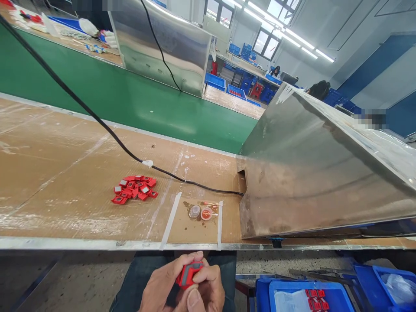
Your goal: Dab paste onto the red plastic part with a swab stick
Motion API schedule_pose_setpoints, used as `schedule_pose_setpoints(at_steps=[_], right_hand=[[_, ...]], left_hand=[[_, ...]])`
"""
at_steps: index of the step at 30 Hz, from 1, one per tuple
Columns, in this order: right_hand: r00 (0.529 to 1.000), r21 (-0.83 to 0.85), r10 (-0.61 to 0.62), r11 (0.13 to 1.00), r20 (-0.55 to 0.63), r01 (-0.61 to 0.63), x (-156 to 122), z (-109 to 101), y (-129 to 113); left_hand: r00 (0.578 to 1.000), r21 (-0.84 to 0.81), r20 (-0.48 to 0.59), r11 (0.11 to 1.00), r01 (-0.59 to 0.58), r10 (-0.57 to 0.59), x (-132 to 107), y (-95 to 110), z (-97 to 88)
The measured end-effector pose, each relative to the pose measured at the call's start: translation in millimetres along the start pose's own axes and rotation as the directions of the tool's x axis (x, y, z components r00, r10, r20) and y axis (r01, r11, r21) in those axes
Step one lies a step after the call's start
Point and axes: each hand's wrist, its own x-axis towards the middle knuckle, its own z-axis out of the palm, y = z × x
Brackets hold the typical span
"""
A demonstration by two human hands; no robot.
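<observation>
Both hands are below the table's front edge, over my lap. My left hand (164,284) and my right hand (208,286) together grip one small red plastic part with a grey face (188,273), fingers closed around it. A pile of several similar red parts (134,189) lies on the brown table top, well ahead and to the left. Two small round dishes, one clear (194,211) and one with orange paste (206,213), sit inside a taped square with cotton swabs (212,204) across them.
A black cable (107,130) runs across the table into a slanted steel cover (318,173) at right. A green conveyor belt (130,99) lies behind. Blue bins (308,297) with red parts stand on the floor at lower right. Other people sit far back.
</observation>
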Motion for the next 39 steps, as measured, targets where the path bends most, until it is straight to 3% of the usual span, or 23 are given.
schedule_pose_setpoints(at_steps=[6, 15, 21, 27, 31, 36, 39], right_hand=[[0.997, -0.043, 0.013, 0.999, -0.071, -0.016, 0, -6, 12], [0.989, -0.071, 0.040, 0.996, -0.141, -0.051, -2, -6, 16], [0.992, -0.281, -0.032, 0.960, -0.124, -0.004, -4, -4, 6], [0.994, -0.323, 0.046, 0.943, -0.101, -0.076, -9, -12, 7], [0.993, -0.328, 0.010, 0.944, -0.121, -0.049, -13, -16, 13], [0.991, -0.302, -0.016, 0.953, -0.136, -0.026, -9, -16, 10], [0.996, -0.369, 0.019, 0.928, -0.087, -0.050, -7, -16, 3]], left_hand=[[0.999, 0.050, 0.022, 0.998, -0.036, 0.035, 0, -1, -2.3], [0.999, 0.044, -0.026, 0.999, -0.019, 0.020, -4, -5, 4.6], [0.999, 0.033, 0.049, 0.999, -0.007, 0.005, -6, -19, 5.2], [0.997, 0.058, 0.073, 0.998, -0.019, 0.015, -2, -14, 0.4], [0.990, 0.055, 0.136, 0.998, -0.036, 0.028, 0, -7, -4.2], [0.992, 0.069, 0.057, 0.991, -0.113, 0.109, -2, -11, 0.3], [0.999, -0.010, 0.036, 0.999, -0.035, 0.035, -2, -13, 5.6]])
